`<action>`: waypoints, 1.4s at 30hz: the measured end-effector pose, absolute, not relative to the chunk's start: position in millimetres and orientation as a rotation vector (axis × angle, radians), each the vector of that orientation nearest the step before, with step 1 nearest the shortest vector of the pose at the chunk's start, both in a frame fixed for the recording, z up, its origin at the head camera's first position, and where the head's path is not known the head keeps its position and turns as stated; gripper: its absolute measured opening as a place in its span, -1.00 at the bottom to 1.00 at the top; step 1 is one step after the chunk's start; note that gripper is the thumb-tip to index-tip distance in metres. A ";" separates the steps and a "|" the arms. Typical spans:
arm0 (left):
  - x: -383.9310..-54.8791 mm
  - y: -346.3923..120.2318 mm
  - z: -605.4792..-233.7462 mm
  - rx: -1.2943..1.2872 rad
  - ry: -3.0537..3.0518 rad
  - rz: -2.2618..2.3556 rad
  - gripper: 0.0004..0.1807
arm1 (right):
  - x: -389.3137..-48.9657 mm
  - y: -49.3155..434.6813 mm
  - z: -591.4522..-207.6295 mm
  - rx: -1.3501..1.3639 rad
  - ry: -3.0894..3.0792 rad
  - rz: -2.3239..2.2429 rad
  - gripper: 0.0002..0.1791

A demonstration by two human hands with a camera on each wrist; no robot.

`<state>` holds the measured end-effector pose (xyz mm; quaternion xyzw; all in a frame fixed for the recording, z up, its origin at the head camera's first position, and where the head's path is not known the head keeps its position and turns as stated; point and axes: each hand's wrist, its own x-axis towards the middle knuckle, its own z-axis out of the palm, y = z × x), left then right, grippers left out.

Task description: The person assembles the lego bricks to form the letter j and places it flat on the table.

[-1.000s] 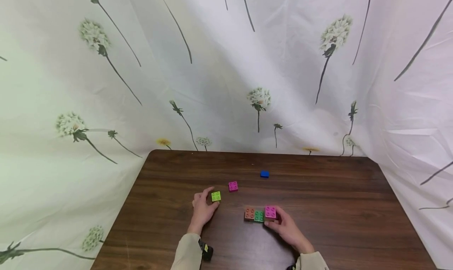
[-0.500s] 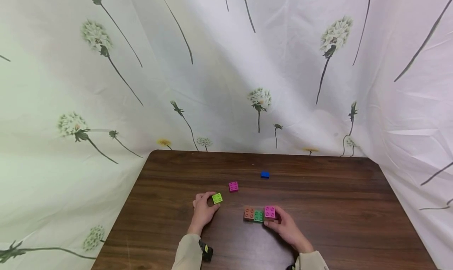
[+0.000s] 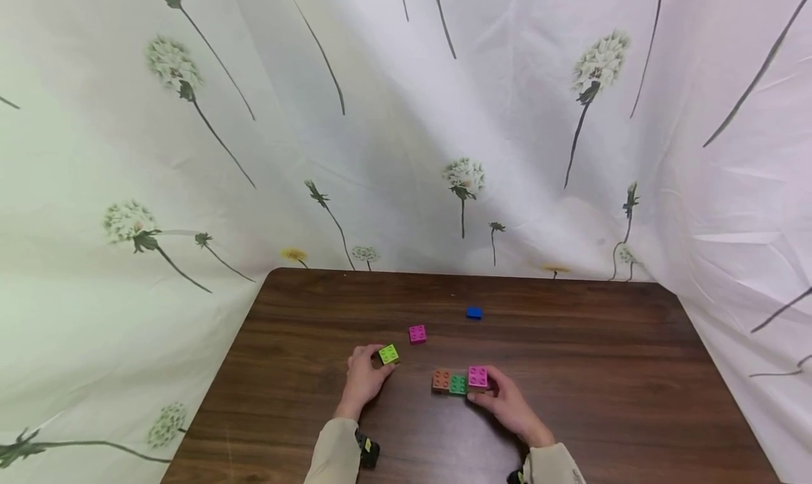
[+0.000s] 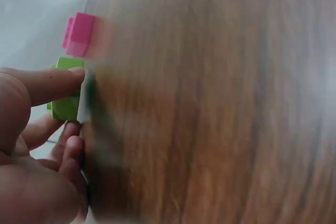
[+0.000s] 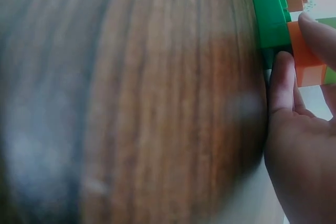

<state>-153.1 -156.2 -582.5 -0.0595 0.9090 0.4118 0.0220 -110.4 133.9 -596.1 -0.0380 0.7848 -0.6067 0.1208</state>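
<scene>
My left hand (image 3: 364, 384) pinches a lime green building brick (image 3: 388, 354) between thumb and fingers, close to the tabletop. In the left wrist view, the studs of this lime brick (image 4: 67, 90) face left, away from the wood. My right hand (image 3: 509, 406) holds the right end of a joined brick assembly. In the head view that assembly shows an orange-brown brick (image 3: 441, 380), a green brick (image 3: 458, 385) and a taller stack topped by a pink brick (image 3: 478, 377). The right wrist view shows an orange brick (image 5: 307, 61) in this stack, under the fingers.
A loose magenta brick (image 3: 416, 334) lies just beyond the lime one. Farther back is a small blue brick (image 3: 474, 313). The dark wooden table (image 3: 603, 343) ends at a white flowered cloth (image 3: 406, 153) behind it.
The lime brick has turned slightly in my left hand and come a little nearer. My right hand and the brick assembly have slid slightly to the left.
</scene>
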 end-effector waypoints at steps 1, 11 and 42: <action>-152.9 -155.4 -581.2 -0.186 2.812 1.278 -0.56 | -110.6 133.3 -595.9 -0.107 2.289 -1.772 -0.53; -144.7 -128.6 -559.6 -0.115 2.767 1.451 -0.55 | -114.4 130.5 -589.4 -0.092 2.255 -1.724 -0.53; -119.2 -47.3 -529.3 0.558 2.572 1.463 -0.57 | -111.1 136.4 -593.4 -0.133 2.161 -1.857 -0.49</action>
